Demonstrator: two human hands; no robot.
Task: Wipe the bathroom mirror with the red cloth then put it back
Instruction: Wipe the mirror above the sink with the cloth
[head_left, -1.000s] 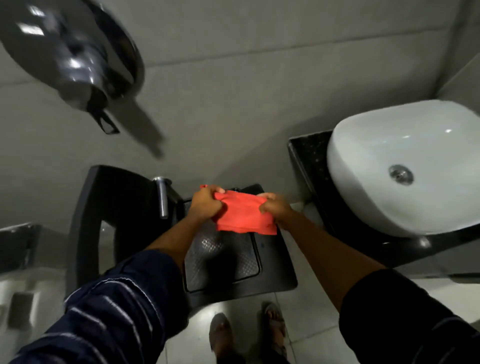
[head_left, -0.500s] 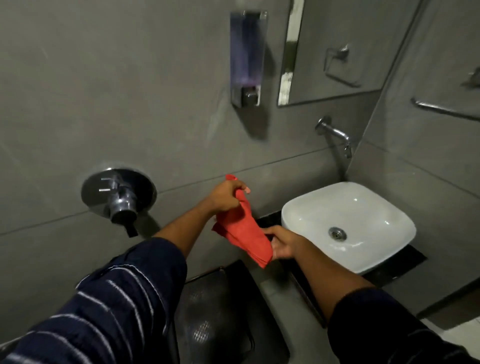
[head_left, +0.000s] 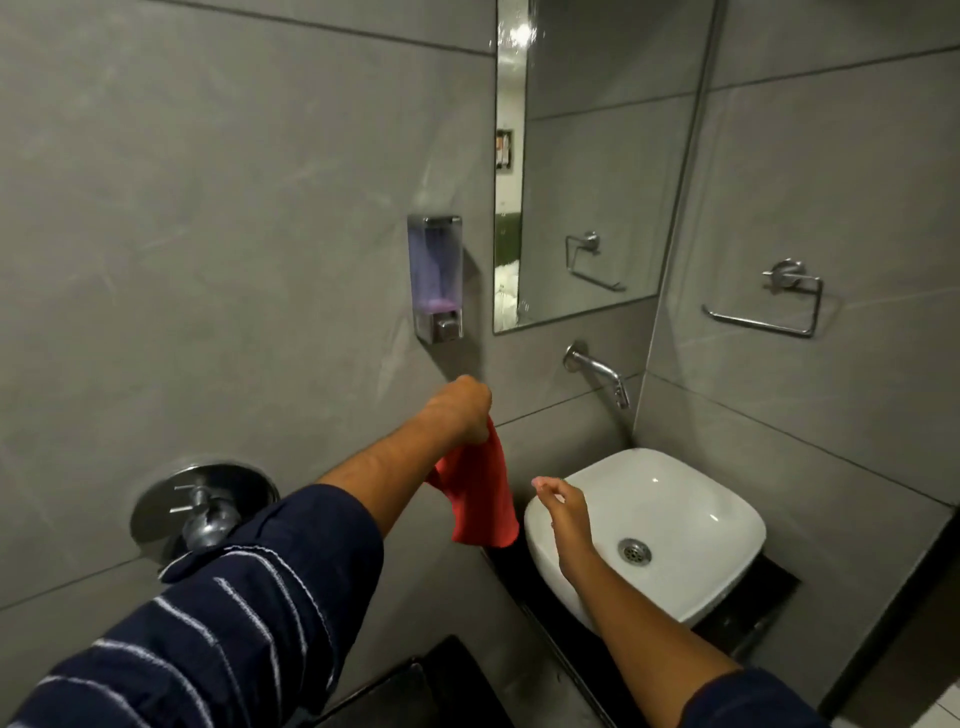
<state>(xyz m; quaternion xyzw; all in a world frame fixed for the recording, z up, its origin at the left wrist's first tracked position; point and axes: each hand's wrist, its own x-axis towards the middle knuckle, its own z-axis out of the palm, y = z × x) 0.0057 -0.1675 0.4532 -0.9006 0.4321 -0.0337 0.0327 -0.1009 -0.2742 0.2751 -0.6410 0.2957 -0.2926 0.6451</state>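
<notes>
The red cloth (head_left: 480, 493) hangs limp from my left hand (head_left: 460, 408), which grips its top corner against the grey wall, below the soap dispenser. My right hand (head_left: 563, 512) hovers over the left rim of the basin, fingers apart, holding nothing, just right of the cloth. The bathroom mirror (head_left: 587, 166) is a tall pane on the wall above the tap, well above both hands.
A white basin (head_left: 691, 525) sits on a black counter at lower right under a chrome tap (head_left: 597, 371). A soap dispenser (head_left: 435, 278) hangs left of the mirror. A towel ring (head_left: 774, 306) is on the right wall; a chrome valve (head_left: 205, 512) at lower left.
The view has lifted from the black stand up to the wall and mirror. My left hand raised the cloth; my right hand let go of it and now hovers open.
</notes>
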